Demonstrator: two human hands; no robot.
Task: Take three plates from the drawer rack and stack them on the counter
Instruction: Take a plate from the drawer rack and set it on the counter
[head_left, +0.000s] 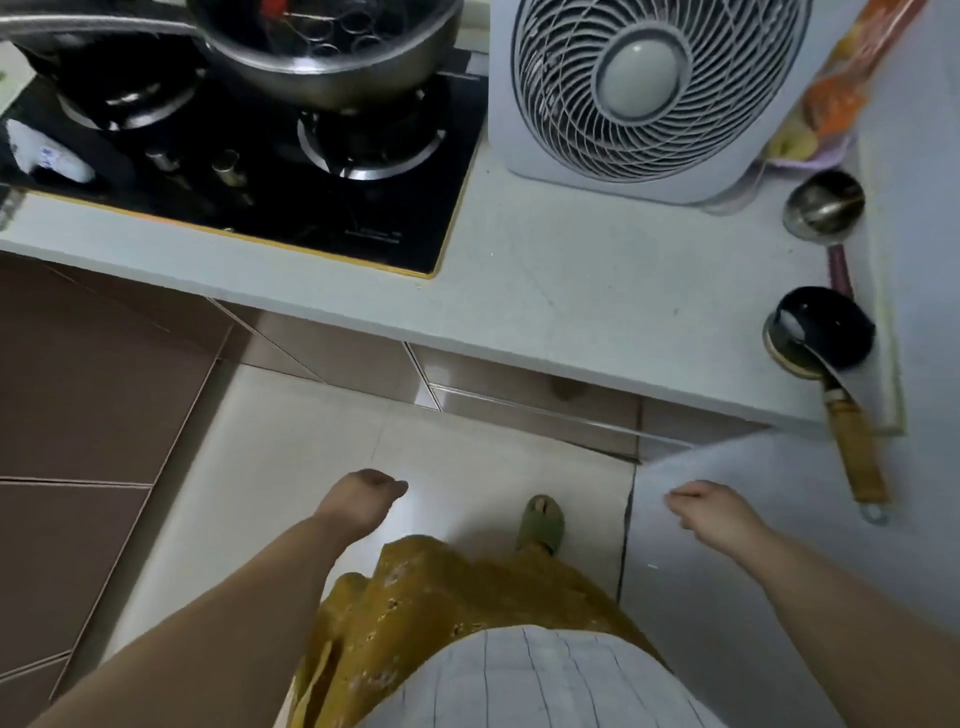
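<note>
No plates show in this view. The white counter (571, 291) runs across the middle, and below its front edge the brown drawer fronts (524, 400) are closed, one with a metal handle strip. My left hand (358, 499) hangs low over the floor tiles, fingers loosely curled, holding nothing. My right hand (711, 512) hangs at the same height to the right, fingers loosely bent and also empty. Both hands are well below the counter edge and apart from the drawers.
A black gas hob (249, 171) with a steel pot (332, 47) fills the counter's left. A white box fan (649, 88) stands at the back right. Two ladles (823, 202) (821, 332) hang at the right wall. Brown cabinet doors (93, 395) line the left.
</note>
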